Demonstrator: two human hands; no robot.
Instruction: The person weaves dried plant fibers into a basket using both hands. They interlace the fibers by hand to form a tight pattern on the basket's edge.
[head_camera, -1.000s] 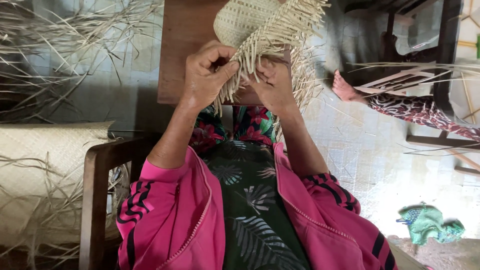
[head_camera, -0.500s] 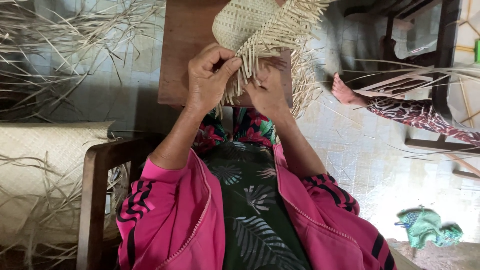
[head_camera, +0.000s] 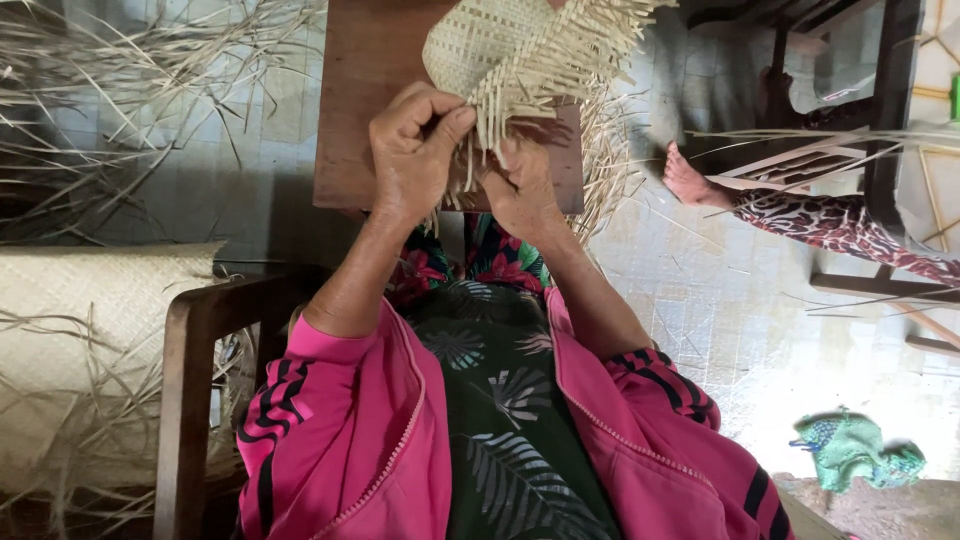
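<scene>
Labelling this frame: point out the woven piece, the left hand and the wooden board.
woven piece (head_camera: 480, 45), head view, on the tight pale weave above the loose strips.
left hand (head_camera: 410, 160), head view, on the back of the hand.
wooden board (head_camera: 365, 110), head view, on its bare brown face.

Both hands pinch woven mat (head_camera: 480, 40) strips (fringe loose).

A single head-worn camera looks steeply down, close over the left hand (head_camera: 415, 155) and right hand (head_camera: 520, 190), floor beyond them.

Home weaving workshop: loose straw strips (head_camera: 120, 70), woven mat (head_camera: 90, 330)
</scene>
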